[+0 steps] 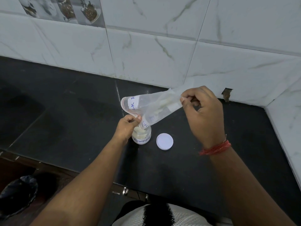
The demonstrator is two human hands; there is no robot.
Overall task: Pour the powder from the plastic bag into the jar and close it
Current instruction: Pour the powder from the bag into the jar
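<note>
Overhead, a clear, limp plastic bag (153,108) hangs tilted above a small jar (142,136); the bag's red-edged mouth droops at the jar's open top, and pale clumps of powder (162,103) cling inside its crinkled film; the right hand (203,111) pinches the bag's raised bottom edge between thumb and fingers, while the left hand (128,126) pinches the mouth end right beside the jar's rim. Glassy and round, the jar stands on the glossy black worktop (81,128) toward the back edge, holding cream-coloured powder; its handwritten label is partly hidden by the left hand, and the bag's own label is folded and cut off; a smooth white round lid (164,141) lies flat just right of the jar, apart from it.
</note>
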